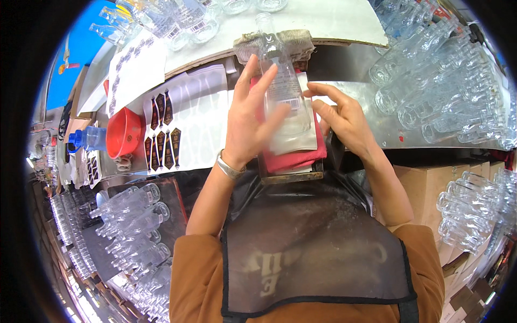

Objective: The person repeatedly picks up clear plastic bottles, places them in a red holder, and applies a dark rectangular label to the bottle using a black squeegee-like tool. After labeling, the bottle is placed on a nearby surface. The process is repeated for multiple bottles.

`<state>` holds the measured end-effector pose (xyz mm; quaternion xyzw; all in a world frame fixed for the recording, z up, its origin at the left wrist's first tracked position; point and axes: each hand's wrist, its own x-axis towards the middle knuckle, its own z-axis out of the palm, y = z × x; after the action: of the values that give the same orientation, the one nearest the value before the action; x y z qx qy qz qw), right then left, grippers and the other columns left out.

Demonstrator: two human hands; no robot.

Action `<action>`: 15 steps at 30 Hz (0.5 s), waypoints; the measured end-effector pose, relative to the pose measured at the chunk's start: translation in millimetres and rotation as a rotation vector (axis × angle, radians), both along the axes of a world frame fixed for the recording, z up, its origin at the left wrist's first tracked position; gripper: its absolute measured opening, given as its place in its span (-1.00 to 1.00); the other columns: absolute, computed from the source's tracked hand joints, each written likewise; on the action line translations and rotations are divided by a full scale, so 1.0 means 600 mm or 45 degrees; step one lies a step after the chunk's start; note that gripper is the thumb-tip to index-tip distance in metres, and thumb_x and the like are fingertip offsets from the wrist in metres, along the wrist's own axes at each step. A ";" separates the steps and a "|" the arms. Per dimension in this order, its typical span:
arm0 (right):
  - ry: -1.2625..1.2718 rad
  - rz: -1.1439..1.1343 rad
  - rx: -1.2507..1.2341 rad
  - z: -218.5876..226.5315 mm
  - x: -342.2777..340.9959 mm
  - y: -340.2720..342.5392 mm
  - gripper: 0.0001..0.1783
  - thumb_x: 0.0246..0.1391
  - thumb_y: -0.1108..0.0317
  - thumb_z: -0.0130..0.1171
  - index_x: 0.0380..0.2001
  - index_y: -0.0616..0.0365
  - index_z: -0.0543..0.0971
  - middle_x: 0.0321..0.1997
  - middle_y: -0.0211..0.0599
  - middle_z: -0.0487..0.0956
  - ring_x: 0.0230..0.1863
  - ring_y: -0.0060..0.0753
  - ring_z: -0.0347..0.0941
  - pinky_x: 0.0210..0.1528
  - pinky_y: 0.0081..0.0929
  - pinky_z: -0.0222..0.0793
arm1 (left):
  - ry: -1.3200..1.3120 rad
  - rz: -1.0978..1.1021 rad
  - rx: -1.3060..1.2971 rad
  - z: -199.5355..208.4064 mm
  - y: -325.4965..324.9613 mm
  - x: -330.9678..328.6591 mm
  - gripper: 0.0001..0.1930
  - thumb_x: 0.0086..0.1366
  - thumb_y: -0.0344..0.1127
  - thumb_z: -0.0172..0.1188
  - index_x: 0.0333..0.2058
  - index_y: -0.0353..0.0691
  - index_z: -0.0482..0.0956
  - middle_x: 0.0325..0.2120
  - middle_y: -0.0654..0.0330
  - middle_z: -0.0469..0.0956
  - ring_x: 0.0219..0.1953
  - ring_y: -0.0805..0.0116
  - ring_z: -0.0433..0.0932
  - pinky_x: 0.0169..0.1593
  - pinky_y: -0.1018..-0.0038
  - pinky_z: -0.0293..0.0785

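A clear glass bottle [283,89] with printing and a barcode label lies in front of me, its neck pointing away. Under it is a white sheet on a folded red cloth [295,158], and a rolled cloth [297,44] lies by its neck. My left hand [252,116] is over the bottle's left side, fingers spread and slightly blurred; whether it touches the glass I cannot tell. To the right of the bottle is my right hand [344,116], thumb and forefinger apart, other fingers bent, with nothing visible in it. Dark tie-shaped stickers [167,148] remain on a backing sheet [202,107] at the left.
Left of the sticker sheet stand a red bowl [124,132] and a clear blue container [91,139]. Many glass bottles [436,86] lie stacked on the metal surface at right. More bottles [137,223] are at lower left, others beside cardboard boxes [425,188], and on the raised white board [334,21].
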<state>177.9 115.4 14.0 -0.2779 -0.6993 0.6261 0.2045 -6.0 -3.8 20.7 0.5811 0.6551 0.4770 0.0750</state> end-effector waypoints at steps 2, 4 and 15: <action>0.028 0.025 -0.059 -0.001 -0.017 0.011 -0.50 0.38 0.16 0.06 0.18 0.36 0.45 -0.01 -0.33 0.60 -0.50 -0.70 0.42 -0.42 -0.65 0.38 | -0.043 -0.007 0.005 0.001 0.000 -0.006 -0.41 0.20 -0.32 0.34 0.23 -0.16 0.48 0.38 -0.17 0.15 0.37 -0.07 0.26 0.36 0.17 0.22; 0.008 0.010 -0.011 -0.006 -0.033 0.017 -0.49 0.37 0.14 0.07 0.17 0.35 0.47 -0.03 -0.32 0.60 -0.50 -0.69 0.42 -0.40 -0.64 0.39 | -0.088 -0.034 0.016 -0.004 0.003 -0.008 -0.46 0.26 -0.35 0.28 0.23 -0.15 0.49 0.39 -0.13 0.15 0.35 -0.04 0.28 0.35 0.18 0.25; -0.103 0.019 0.276 0.007 -0.050 0.003 -0.36 0.20 0.11 0.29 0.19 0.35 0.45 -0.04 -0.25 0.62 -0.41 -0.71 0.48 -0.29 -0.63 0.39 | -0.079 -0.041 0.030 -0.027 -0.005 -0.006 -0.46 0.27 -0.33 0.30 0.24 -0.11 0.48 0.38 -0.10 0.15 0.35 -0.02 0.28 0.35 0.19 0.26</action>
<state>147.6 117.1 18.4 -0.2739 -0.7726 0.5366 0.2003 -9.5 -6.9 4.5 0.5774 0.6372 0.5014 0.0962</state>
